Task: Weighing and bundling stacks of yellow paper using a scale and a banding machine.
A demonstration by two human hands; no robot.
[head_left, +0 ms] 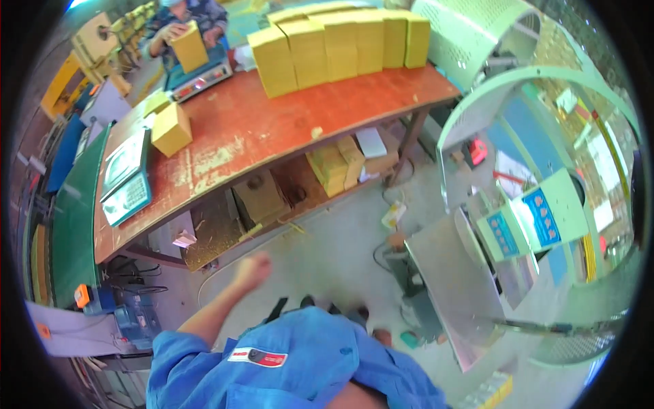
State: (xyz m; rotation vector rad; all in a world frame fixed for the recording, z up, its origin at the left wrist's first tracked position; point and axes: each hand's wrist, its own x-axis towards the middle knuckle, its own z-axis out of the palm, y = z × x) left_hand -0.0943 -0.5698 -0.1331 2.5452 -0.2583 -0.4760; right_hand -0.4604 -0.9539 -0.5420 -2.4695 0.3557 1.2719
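My left hand [251, 272] hangs in the air over the grey floor, just off the near edge of the red table [293, 123]. It is smeared by motion, so its fingers cannot be made out. No held object shows at it. My right hand is out of view; only the blue sleeve on that side appears. Nearest to my left hand are the table's lower shelf [211, 252] and a cardboard box [261, 198] on it. A row of yellow paper-like stacks [340, 51] stands along the table's far side.
Across the table a person's hand [174, 31] touches a yellow block [190, 49] on a scale [199, 80]. A second scale [127, 180] and a yellow block [171, 129] sit at left. A machine with a metal table [453, 286] and curved guard [449, 136] stands at right.
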